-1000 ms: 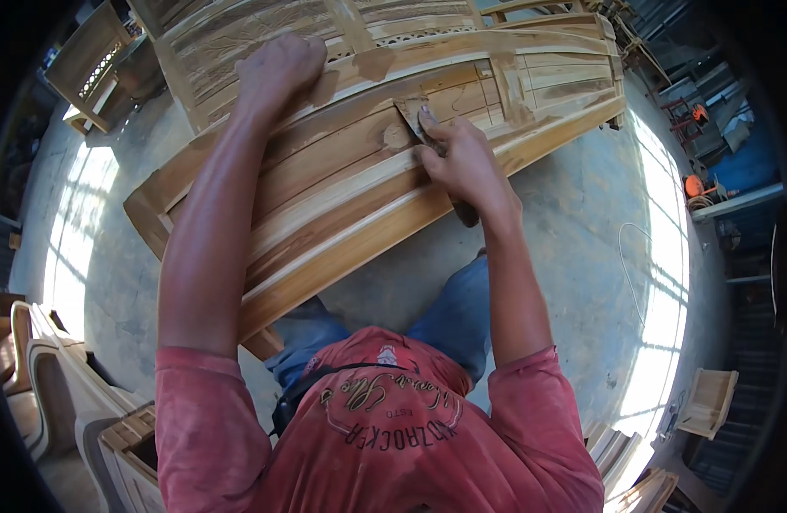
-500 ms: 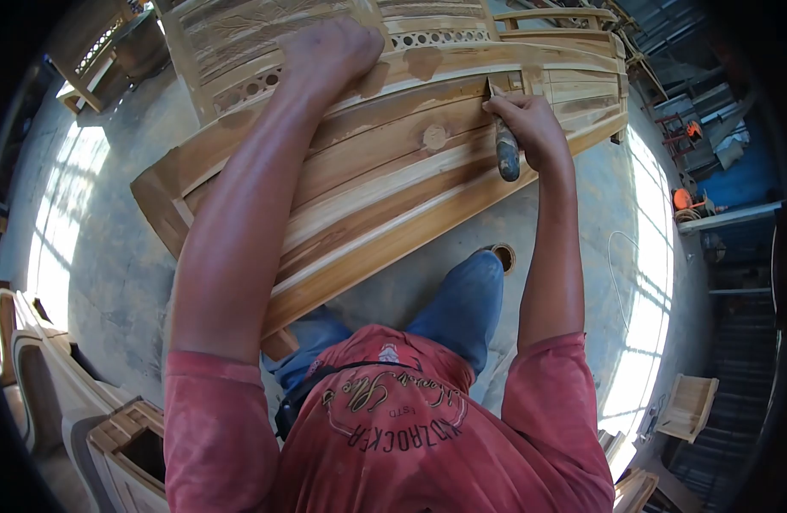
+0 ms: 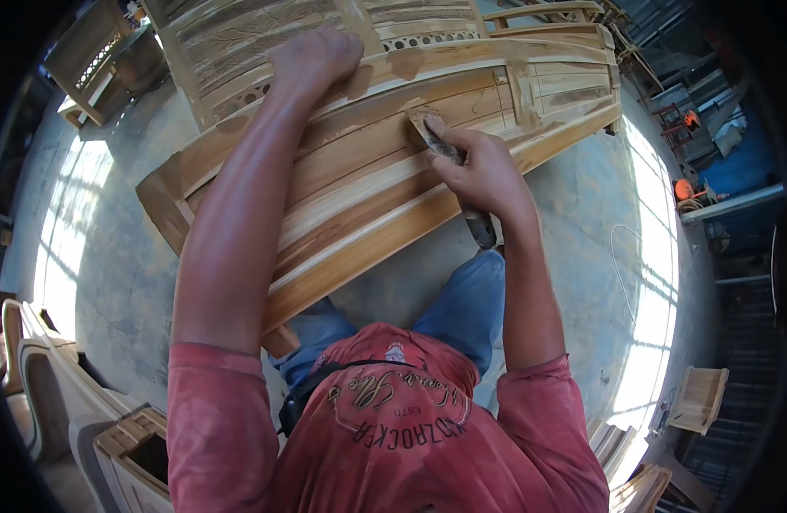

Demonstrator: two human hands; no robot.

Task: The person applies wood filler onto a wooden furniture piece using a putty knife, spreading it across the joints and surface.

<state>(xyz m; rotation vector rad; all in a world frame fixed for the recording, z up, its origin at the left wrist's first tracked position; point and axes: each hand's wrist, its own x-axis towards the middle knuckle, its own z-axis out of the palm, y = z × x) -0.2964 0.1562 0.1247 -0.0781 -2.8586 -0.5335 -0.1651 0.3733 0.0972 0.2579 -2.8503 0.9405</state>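
Grey concrete floor (image 3: 573, 222), streaked with bright window light (image 3: 658, 244) to the right of the grip, spreads beneath a long, framed panel of brown and honey-coloured wood (image 3: 350, 162), which slants across the space in front of the person. Half a second ago the right hand (image 3: 483, 171) was farther right along the panel, with its tool nearly upright; now it has come back toward the middle, and the round pale patch visible there then is hidden by the blade and fingers. That puts the work at the central boards again. Closed firmly, the right hand grips a flat, smeared metal scraper with a dark handle (image 3: 428, 132); its blade points away from the person and seems to lie against the boards, while the handle end sticks out below the grip, past the panel's near edge. Up and left of that grip, the left hand (image 3: 318, 58) is curled at the panel's far rail; whether it holds anything cannot be told. Brown smears mark that rail, and the wood shows stripes of pale and dark grain. Beyond the grip stands a carved wooden panel with a row of round holes (image 3: 239, 43); far down and left are curved wooden furniture parts (image 3: 77, 385).
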